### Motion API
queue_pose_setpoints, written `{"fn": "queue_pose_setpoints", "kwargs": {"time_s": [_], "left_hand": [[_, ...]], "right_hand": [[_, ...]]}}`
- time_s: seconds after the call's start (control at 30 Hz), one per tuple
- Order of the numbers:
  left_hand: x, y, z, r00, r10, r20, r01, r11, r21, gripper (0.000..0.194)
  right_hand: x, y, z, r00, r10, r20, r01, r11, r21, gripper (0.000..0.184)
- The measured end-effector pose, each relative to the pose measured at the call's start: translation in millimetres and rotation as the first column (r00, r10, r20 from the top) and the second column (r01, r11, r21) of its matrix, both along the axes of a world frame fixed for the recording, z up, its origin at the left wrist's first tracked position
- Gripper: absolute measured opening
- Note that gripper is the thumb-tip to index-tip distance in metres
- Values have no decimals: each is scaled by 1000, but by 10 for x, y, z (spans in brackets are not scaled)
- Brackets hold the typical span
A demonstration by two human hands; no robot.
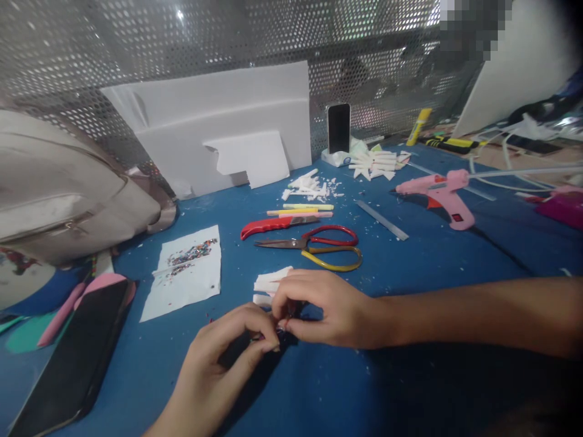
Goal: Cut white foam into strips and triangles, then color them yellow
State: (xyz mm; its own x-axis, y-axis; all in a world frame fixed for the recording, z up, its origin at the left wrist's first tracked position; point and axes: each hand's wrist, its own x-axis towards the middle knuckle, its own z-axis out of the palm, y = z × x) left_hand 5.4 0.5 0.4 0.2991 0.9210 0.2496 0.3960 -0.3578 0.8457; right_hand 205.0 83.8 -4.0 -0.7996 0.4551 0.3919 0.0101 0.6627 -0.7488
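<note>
My feed shows me a blue tabletop (396,255), a pink glue gun (450,197) at three o'clock, scissors (294,243) with red and yellow handles near centre, and silver dot-patterned mesh (204,30) at twelve.

**Small item (283,328) mostly covered by the fingers (259,318)**

Between the fingertips of the left hand (223,358) and right hand (330,306), it is too hidden and blurred to identify. Just beyond the right fingers, white strips (268,283) are partly covered. Left of the fingers, bits (194,252) are too small to tell apart; farther left, a bag (68,188) and a large phone (75,358) run out of view. Well beyond the fingers, upper right, a patch (476,24) is pixelated.
</note>
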Motion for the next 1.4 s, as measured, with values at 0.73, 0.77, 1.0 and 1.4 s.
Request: {"fn": "queue_pose_setpoints", "kwargs": {"time_s": [0.73, 0.77, 1.0, 1.4], "left_hand": [[-9, -13, 16, 1000, 7, 22, -7, 1000, -21, 12], [-7, -7, 21, 1000, 9, 23, -8, 1000, -22, 13], [-26, 4, 5, 1000, 17, 20, -16, 999, -46, 12], [-10, 1, 13, 1000, 3, -1, -3, 1000, -17, 13]], "right_hand": [[1, -19, 2, 998, 10, -57, -8, 1000, 25, 10], [0, -22, 4, 998, 9, -64, -8, 1000, 19, 10], [8, -27, 35, 996, -6, -90, 7, 1000, 2, 6], [-1, 1, 49, 999, -11, -41, 10, 1000, -16, 7]]}}
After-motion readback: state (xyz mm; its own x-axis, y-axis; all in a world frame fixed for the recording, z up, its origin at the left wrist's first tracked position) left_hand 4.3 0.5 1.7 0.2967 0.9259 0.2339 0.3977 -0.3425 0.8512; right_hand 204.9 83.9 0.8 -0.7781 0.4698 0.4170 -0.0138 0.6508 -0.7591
